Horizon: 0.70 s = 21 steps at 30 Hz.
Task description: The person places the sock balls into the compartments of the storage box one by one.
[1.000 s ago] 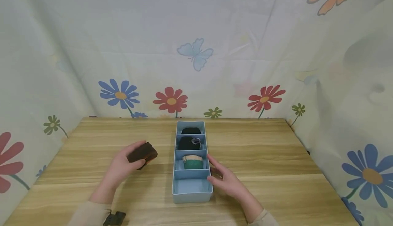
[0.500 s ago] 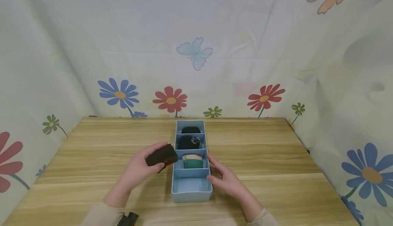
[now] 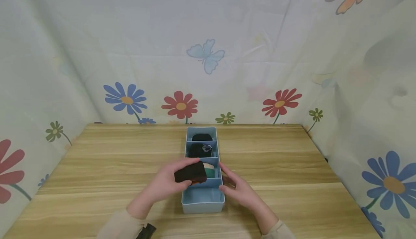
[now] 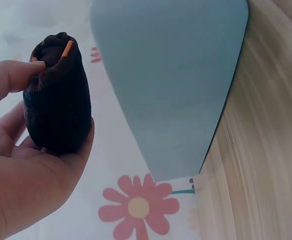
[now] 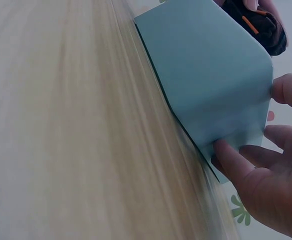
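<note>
My left hand (image 3: 164, 184) grips a rolled dark sock (image 3: 191, 172) with orange bits at its folded edge, thumb on the near side and fingers round the far side. The sock is over the blue divided box (image 3: 203, 208), covering part of a green and cream rolled sock (image 3: 210, 170) in the third compartment from the back. In the left wrist view, the held sock (image 4: 58, 102) appears beside the box's outer wall (image 4: 171, 85). My right hand (image 3: 242, 192) rests against the box's right side, fingers extended along the outer wall (image 5: 211, 85) and thumb at the rim.
Two black rolled items fill the back compartments, one plain (image 3: 202, 137) and one with a pale mark (image 3: 199, 150). The box's front compartment (image 3: 201, 195) shows its bare floor. Beneath is a wood-grain table (image 3: 286, 159), with a flowered cloth (image 3: 240, 87) behind it.
My left hand has carried the dark sock rightward from the bare table to over the box. The right hand and the box have stayed in place.
</note>
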Tool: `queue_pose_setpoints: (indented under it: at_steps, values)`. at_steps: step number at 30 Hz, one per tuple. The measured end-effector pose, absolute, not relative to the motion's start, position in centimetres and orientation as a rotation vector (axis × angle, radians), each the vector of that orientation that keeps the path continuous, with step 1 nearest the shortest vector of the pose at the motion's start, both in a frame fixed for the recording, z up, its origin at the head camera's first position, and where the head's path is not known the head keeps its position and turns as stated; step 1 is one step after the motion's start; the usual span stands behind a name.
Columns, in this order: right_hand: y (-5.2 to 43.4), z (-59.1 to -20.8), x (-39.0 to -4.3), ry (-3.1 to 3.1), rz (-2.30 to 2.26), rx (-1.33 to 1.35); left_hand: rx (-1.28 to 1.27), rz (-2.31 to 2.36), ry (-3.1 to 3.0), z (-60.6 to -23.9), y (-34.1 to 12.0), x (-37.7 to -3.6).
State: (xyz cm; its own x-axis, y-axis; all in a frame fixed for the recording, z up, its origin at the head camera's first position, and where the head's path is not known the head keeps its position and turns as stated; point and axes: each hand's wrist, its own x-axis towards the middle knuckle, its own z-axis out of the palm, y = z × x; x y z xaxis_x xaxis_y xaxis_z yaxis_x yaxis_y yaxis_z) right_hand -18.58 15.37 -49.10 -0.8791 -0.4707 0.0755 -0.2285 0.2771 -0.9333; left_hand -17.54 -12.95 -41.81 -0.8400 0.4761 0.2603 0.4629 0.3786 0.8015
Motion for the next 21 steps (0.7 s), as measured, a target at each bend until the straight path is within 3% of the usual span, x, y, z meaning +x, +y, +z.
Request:
queue_pose_setpoints:
  at_steps: [14,21]
  values:
    - [15.4,-49.1,-18.6,2.262,-1.703,-0.713,1.22,1.273,2.6,-42.5,-10.8,-17.4]
    - [15.4,-49.2,-18.7,2.237,-1.728,-0.743,1.252,1.104,2.636,-43.0,-9.9,-17.2]
